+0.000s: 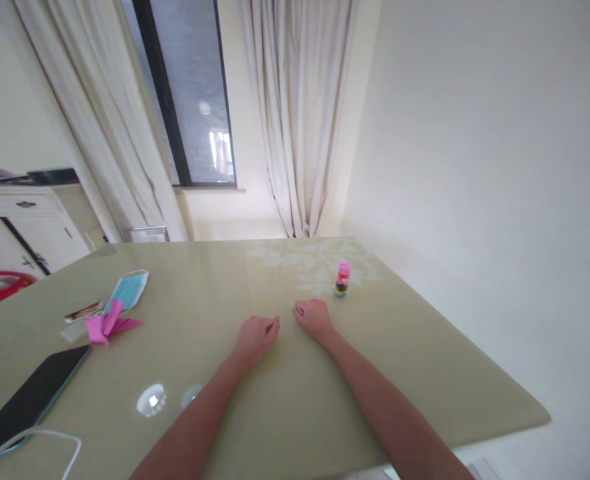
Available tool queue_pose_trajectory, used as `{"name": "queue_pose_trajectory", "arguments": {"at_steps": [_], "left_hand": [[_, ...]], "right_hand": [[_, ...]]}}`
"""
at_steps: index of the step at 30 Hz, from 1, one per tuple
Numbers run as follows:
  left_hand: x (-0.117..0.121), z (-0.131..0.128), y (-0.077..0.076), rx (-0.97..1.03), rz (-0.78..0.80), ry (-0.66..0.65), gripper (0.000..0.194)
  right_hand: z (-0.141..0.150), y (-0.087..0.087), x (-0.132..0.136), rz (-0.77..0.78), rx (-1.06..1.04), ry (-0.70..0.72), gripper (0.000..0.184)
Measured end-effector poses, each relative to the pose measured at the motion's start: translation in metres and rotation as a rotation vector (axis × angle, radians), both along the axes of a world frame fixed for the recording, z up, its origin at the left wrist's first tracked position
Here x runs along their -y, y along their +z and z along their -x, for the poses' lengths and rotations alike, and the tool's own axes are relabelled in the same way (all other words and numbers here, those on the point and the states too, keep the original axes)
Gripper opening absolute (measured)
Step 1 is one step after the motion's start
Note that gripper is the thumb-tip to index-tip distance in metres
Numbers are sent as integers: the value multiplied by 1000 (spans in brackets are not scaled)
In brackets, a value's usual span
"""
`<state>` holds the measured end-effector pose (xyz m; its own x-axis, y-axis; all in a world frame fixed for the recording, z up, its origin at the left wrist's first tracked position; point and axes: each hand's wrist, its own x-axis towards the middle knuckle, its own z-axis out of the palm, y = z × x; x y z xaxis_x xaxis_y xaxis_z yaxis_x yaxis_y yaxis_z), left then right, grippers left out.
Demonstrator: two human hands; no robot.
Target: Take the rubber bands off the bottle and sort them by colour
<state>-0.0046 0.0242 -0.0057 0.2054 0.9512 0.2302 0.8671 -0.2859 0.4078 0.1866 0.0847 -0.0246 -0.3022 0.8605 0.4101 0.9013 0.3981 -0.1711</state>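
Both of my hands rest on the pale green tabletop (295, 400), curled into fists a short gap apart. My left hand (255, 340) is closed, with nothing showing between its fingers. Slightly farther forward, my right hand (315, 319) is likewise closed, and no object shows in it. Just beyond the right fist and to its right stands a small upright container (343, 279), pink above with a dark, yellow and blue lower part; its exact kind is too small to make out. Neither hand touches it.
On the left lie a blue face mask (129, 291), a folded pink piece (109, 324), a slim packet (82, 311) and a dark tablet (35, 393) with a white cable (49, 431). A white wall (475, 200) borders the table's right side; curtains (302, 120) hang behind.
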Motion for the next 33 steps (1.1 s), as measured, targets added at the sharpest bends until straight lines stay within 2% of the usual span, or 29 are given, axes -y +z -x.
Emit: {"name": "queue_pose_trajectory", "arguments": {"at_steps": [6,12,16,18,19,20,22,23,25,27,29,33], "left_hand": [[2,-1,4,-46,16,46,56],[2,-2,4,-71,34,90,53],[1,1,5,-39,49,133,50],[1,3,5,-15,47,131,52],[0,3,6,-10,41,122,53],[-1,4,6,-2,30,109,53],[-3,5,5,63,4,57,54],[-4,6,5,129,-3,16,55],[-7,8,3,308,7,-80,54],[-10,10,1,464,36,-143,45],[-10,11,0,534,61,-145,36],[-2,6,4,511,3,-120,48]], "right_hand": [[-2,-3,1,-64,-87,-43,32],[-9,-3,-1,-212,-270,-103,43],[-36,9,-4,-355,-432,-273,41],[-55,15,-8,-508,-616,-431,34],[-65,17,-11,-583,-708,-493,37],[-74,18,-14,-593,-744,-518,46],[-88,17,-20,-457,-771,-524,61],[-93,16,-23,-355,-774,-503,60],[-97,14,-26,-193,-777,-451,48],[-91,14,-25,-132,-770,-402,36],[-75,18,-17,-99,-780,-332,31],[-18,26,15,192,-956,53,33]]}}
